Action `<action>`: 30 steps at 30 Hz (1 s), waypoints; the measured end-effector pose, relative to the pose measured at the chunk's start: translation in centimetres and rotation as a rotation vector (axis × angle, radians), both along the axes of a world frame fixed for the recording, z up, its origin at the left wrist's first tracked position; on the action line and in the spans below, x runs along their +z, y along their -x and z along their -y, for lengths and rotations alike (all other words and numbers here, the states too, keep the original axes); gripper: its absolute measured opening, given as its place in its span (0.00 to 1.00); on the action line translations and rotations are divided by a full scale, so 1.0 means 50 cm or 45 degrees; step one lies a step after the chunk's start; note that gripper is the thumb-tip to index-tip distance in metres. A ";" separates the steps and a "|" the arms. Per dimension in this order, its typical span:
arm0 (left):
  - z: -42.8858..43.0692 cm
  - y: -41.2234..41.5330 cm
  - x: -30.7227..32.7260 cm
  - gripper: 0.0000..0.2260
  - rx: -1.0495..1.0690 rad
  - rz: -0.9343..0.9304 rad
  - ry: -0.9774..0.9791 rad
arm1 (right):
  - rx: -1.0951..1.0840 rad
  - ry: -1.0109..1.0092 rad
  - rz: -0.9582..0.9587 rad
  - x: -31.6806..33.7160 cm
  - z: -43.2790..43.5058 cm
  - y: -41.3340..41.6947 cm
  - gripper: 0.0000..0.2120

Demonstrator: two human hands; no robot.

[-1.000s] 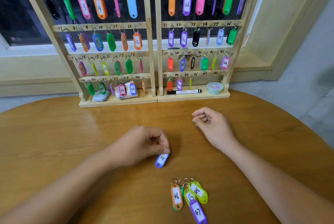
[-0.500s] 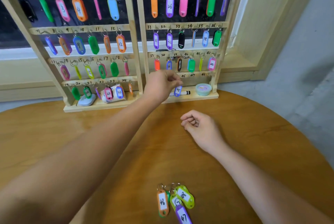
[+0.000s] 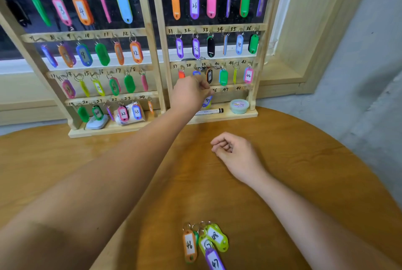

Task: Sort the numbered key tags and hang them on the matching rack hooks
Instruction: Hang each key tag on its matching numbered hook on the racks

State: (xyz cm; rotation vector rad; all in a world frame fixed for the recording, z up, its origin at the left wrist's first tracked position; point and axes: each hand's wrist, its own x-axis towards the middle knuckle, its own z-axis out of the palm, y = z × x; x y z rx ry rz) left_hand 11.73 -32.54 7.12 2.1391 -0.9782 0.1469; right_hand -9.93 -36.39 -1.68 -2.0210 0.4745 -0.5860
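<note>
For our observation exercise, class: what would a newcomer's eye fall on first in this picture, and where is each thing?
First, the two wooden racks at the far edge of the table, hung with rows of bright numbered tags. Next, the left hand reaching across to the right rack's bottom row, holding a blue tag. Last, the small heap of loose tags at the near edge, showing 46, 47 and 48.

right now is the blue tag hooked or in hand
Held: the left hand pinches the blue tag; whether its ring is on a hook, cannot tell.
</note>
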 end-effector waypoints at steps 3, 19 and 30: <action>-0.006 0.000 0.000 0.07 0.002 0.022 -0.001 | 0.003 0.002 0.004 0.002 -0.001 0.001 0.11; -0.192 0.111 -0.042 0.05 -0.165 0.010 -0.002 | 0.076 -0.014 -0.006 -0.001 -0.002 -0.001 0.11; -0.418 0.231 -0.118 0.05 -0.431 -0.334 -0.188 | 0.588 0.070 -0.361 0.035 -0.068 0.038 0.02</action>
